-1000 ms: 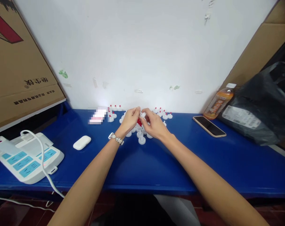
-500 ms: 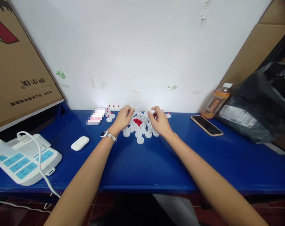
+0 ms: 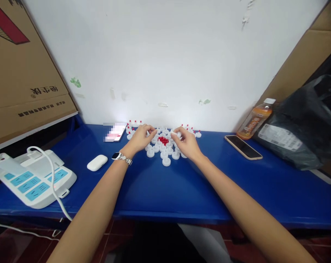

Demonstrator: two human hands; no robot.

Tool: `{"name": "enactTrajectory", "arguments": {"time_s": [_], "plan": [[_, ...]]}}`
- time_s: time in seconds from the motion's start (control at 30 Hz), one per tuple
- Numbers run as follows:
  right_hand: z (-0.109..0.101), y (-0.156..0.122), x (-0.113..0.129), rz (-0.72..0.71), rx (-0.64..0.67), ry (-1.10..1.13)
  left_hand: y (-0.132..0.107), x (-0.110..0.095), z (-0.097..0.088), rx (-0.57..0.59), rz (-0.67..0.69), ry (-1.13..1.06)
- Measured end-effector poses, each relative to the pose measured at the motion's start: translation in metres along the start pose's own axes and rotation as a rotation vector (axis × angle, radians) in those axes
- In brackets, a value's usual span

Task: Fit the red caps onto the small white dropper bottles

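Small round white plastic caps (image 3: 166, 161) stand in a cluster on the blue table, around a heap of tiny red tips (image 3: 163, 140). Over the cluster's left side is my left hand (image 3: 143, 138), its thumb and fingers pinched together; whatever they hold is too small to make out. My right hand (image 3: 185, 140), above the right side, grips a white cap (image 3: 174, 134) between thumb and fingers. Several caps fitted with red tips (image 3: 135, 123) stand at the back left, and others with red tips (image 3: 198, 134) lie beyond my right hand.
A lit phone (image 3: 118, 132) and a white earbud case (image 3: 97, 163) lie left. Farther left sits a power strip (image 3: 36, 182) with a white cable. On the right are another phone (image 3: 243, 147), an orange drink bottle (image 3: 254, 120) and a dark plastic bag (image 3: 296, 120). A wall (image 3: 165, 54) borders the back.
The whole view has shifted slightly. My hands have come a little closer together over the caps, and the right one still holds its white cap.
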State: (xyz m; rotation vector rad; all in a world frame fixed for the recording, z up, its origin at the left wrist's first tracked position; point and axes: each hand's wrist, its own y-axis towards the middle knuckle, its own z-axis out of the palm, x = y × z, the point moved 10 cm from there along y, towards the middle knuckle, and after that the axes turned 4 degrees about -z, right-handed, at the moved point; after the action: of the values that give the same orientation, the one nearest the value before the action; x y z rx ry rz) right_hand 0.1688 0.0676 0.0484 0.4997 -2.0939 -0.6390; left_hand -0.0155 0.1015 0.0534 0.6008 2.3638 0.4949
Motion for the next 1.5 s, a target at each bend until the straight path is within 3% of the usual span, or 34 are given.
{"name": "enactTrajectory", "arguments": {"time_s": [0.2,0.33,0.4,0.53,0.7,0.9,1.07,1.2,1.5], "plan": [[-0.002,-0.001,0.021,-0.159,-0.041,-0.008,-0.001,-0.001,-0.010,-0.011,-0.010,-0.019],[0.008,-0.008,0.039,-0.209,-0.034,-0.058,-0.001,0.005,-0.014,-0.030,-0.025,0.002],[0.024,-0.015,0.052,-0.264,0.047,-0.082,-0.001,0.010,-0.017,-0.046,-0.040,0.027],[0.067,-0.035,0.073,-0.416,0.341,-0.144,-0.003,0.027,-0.025,-0.101,-0.109,0.063],[0.085,-0.047,0.072,-0.461,0.501,-0.236,-0.010,0.059,-0.042,-0.216,-0.262,0.109],[0.074,-0.039,0.064,-0.363,0.400,-0.261,-0.021,0.083,-0.050,-0.307,-0.394,0.232],[0.061,-0.032,0.062,-0.281,0.275,-0.172,-0.023,0.095,-0.043,-0.262,-0.466,0.314],[0.058,-0.031,0.060,-0.261,0.263,-0.155,-0.018,0.100,-0.039,-0.225,-0.493,0.373],[0.055,-0.029,0.058,-0.243,0.253,-0.117,-0.028,0.114,-0.044,-0.260,-0.567,0.148]]}}
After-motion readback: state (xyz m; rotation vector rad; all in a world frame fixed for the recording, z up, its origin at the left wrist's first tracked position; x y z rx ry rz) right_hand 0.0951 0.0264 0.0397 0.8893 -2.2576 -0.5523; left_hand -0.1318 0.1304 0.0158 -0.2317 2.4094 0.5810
